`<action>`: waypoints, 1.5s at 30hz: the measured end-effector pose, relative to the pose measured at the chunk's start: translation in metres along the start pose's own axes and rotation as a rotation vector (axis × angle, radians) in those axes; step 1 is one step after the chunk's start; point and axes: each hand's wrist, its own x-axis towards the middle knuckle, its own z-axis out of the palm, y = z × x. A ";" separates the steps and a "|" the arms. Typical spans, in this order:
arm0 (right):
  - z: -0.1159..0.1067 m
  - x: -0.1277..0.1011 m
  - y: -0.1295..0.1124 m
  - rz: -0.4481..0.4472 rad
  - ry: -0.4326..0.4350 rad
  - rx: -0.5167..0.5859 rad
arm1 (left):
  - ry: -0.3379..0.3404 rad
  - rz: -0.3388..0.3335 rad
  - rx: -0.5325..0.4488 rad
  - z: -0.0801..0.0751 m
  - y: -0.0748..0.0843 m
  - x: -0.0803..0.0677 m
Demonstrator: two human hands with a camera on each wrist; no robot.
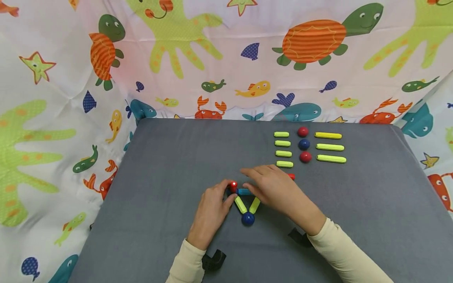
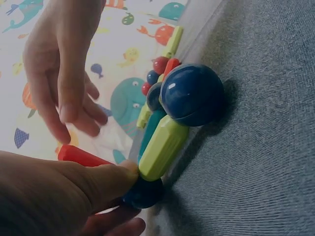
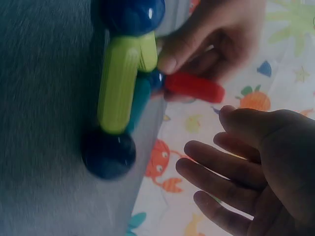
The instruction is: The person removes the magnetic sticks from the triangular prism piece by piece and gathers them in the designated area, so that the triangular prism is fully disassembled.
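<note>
A triangle of magnetic rods and balls lies on the grey table: two short yellow-green rods, a teal-blue rod and blue balls, one at the near corner. A red rod stands upright on the left corner's blue ball. My left hand pinches that ball between thumb and fingers, thumb close to the red rod's base. Held above the triangle's right side, my right hand has loose, spread fingers with nothing in them. It hides the right corner ball in the head view.
Beyond the right hand are a column of short yellow-green rods, red and blue balls, and three long yellow rods. Another red rod shows partly behind the right hand. A printed curtain hangs behind the table.
</note>
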 end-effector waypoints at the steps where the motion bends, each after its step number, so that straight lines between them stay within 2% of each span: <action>1: 0.003 0.002 -0.002 0.002 -0.006 0.007 | 0.002 -0.009 -0.013 0.000 0.000 0.000; 11: 0.021 0.011 -0.011 -0.032 -0.003 0.038 | -0.011 -0.051 -0.121 -0.002 0.000 0.001; 19: 0.027 0.013 -0.011 -0.046 -0.015 0.045 | -0.012 -0.064 -0.118 -0.002 -0.001 0.000; 32: 0.032 0.021 -0.015 -0.024 -0.088 0.240 | -0.016 -0.080 -0.076 -0.001 -0.002 -0.001; 45: 0.036 0.019 -0.014 -0.018 -0.116 0.339 | -0.008 -0.073 -0.039 0.001 -0.001 -0.001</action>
